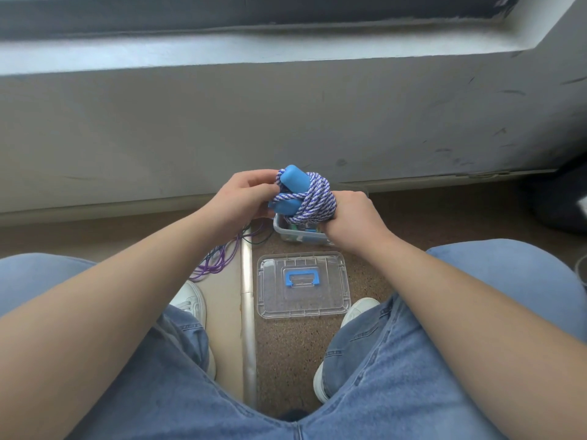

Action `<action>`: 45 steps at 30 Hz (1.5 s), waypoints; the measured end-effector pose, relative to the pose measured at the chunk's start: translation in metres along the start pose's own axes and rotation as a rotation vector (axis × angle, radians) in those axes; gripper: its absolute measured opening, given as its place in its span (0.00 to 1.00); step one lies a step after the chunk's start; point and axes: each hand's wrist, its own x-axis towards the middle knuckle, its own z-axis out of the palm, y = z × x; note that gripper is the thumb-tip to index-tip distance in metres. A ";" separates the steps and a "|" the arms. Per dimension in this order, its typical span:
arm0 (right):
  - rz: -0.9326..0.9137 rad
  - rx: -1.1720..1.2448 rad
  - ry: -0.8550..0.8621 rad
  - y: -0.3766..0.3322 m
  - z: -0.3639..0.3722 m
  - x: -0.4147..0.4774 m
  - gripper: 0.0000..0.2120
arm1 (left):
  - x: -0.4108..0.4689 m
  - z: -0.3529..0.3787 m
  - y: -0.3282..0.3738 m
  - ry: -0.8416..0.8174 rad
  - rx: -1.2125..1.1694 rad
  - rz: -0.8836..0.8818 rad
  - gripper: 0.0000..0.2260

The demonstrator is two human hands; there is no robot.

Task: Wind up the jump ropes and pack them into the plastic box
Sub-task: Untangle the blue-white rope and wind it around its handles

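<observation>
Right now your left hand [246,193] and right hand [352,217] both clasp the wound blue-and-white jump rope [309,198] just above the plastic box [286,233], forearms outstretched.

Plastic box [281,231] opening blocked by rope bundle [313,198] above, lid [303,284] and thin cords [219,258] flanking nearby floor
</observation>
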 end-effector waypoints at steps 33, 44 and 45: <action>-0.023 0.560 -0.398 0.002 -0.010 -0.002 0.06 | -0.012 -0.014 0.025 -0.102 0.221 0.173 0.17; 0.055 0.871 -0.574 0.002 -0.011 -0.002 0.08 | -0.009 -0.013 0.022 0.197 0.804 0.895 0.07; 0.071 0.910 -0.597 0.002 -0.011 -0.002 0.06 | -0.009 -0.014 0.022 0.195 0.828 0.927 0.06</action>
